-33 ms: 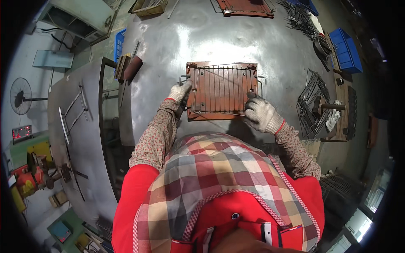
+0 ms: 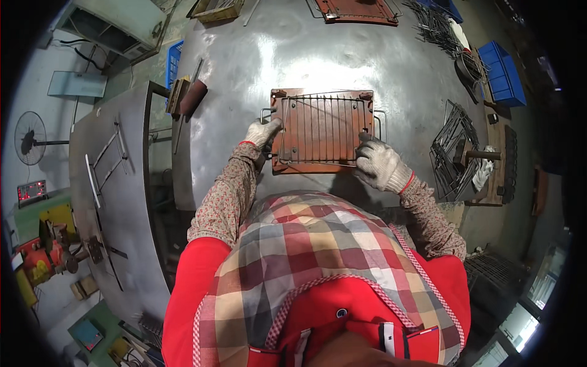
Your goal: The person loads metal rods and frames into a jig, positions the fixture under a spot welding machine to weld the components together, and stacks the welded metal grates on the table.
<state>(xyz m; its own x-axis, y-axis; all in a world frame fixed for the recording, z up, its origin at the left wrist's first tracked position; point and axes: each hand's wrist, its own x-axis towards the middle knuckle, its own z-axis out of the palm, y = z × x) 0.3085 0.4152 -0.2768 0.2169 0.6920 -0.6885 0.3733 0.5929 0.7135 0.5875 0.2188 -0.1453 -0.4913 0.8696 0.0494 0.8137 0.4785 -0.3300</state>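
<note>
In white gloves and flowered sleeves, I am leaning over a metal table [image 2: 232, 73], working with both hands at a wire rack [image 2: 321, 128] that is lying on a rust-red board [image 2: 296, 122] near the table's middle, close in front of my checked apron [image 2: 306, 232]. My left hand [image 2: 262, 133] is bending at the board's left edge, thumb toward the rack; I cannot tell whether its fingers are gripping rack or board. My right hand [image 2: 380, 165] is curling in at the right edge, nearer me; its fingertips are partly hidden, and I cannot tell what they are holding. Wire loops are jutting out beyond the board on left and right. At the table's far edge, a second red board [image 2: 358, 11] is lying. To the left, a brown cylinder [image 2: 194, 98] is resting beside wooden blocks [image 2: 178, 98]. To the right, dark wire frames [image 2: 451, 153] are lying in a heap, with a blue bin [image 2: 502, 73] standing farther off. A fan [image 2: 29, 139] is facing in from the far left.
</note>
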